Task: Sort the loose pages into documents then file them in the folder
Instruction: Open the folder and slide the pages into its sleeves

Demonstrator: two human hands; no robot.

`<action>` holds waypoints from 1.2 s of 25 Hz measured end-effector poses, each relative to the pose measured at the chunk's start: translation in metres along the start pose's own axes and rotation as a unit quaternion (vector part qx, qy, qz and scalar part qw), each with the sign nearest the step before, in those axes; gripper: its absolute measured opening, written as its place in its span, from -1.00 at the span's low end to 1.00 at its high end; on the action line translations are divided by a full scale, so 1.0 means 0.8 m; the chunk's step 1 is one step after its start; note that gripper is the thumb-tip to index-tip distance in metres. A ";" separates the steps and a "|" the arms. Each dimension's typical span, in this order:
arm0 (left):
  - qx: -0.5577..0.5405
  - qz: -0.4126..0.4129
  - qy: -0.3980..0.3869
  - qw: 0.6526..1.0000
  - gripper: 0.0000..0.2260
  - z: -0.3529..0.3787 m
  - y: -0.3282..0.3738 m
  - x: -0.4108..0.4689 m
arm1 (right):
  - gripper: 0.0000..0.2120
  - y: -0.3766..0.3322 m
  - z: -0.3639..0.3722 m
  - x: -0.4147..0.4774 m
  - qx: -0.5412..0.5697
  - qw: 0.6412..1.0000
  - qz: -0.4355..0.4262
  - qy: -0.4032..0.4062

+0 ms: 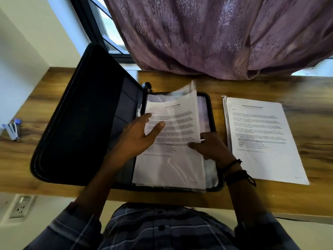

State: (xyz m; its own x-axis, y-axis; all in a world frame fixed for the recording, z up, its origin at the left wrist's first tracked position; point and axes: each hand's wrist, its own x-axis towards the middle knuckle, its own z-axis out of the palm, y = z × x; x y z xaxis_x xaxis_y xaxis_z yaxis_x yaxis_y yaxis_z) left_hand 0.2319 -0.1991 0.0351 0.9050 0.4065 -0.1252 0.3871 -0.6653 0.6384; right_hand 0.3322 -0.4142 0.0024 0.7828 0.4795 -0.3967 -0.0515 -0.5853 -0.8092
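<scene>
A black zip folder lies open on the wooden desk, its cover raised at the left. In its right half sits a printed document among clear plastic sleeves. My left hand rests flat on the page's left side with fingers straight. My right hand pinches the page and sleeve edge at the right side. A second stapled document lies on the desk right of the folder.
A blue and white stapler lies at the desk's far left edge. A purple curtain hangs over the desk's back edge. A wall socket sits below the desk front at the left.
</scene>
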 end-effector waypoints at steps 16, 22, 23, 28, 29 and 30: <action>-0.134 -0.078 0.007 0.988 -0.76 -0.060 -0.020 0.005 | -0.67 -0.051 0.076 -0.023 0.159 0.938 -0.180 -0.248; -0.102 -0.002 0.097 0.990 -0.70 -0.099 -0.044 -0.015 | -0.63 -0.026 0.084 0.008 0.112 0.978 -0.159 -0.071; -0.105 -0.011 0.117 0.988 -0.72 -0.112 -0.052 -0.020 | -0.57 -0.018 0.086 0.013 0.078 0.984 -0.153 -0.053; -0.018 -0.072 0.174 0.982 -0.83 -0.159 -0.102 -0.044 | -0.33 0.005 0.099 0.022 -0.042 0.977 -0.185 -0.100; 0.011 -0.082 0.188 0.979 -0.85 -0.163 -0.111 -0.046 | -0.31 0.009 0.103 0.024 -0.076 0.973 -0.193 -0.106; 0.036 -0.090 0.193 0.976 -0.80 -0.164 -0.120 -0.047 | -0.29 0.011 0.106 0.025 -0.106 0.968 -0.196 -0.111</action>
State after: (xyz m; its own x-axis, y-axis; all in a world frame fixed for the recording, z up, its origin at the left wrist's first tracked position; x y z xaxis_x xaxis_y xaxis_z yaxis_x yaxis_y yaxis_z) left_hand 0.1379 -0.0684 0.0783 0.6921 0.7180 0.0740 0.5583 -0.5975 0.5756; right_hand 0.2949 -0.3545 -0.0489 0.5622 0.8072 -0.1801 0.3697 -0.4401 -0.8183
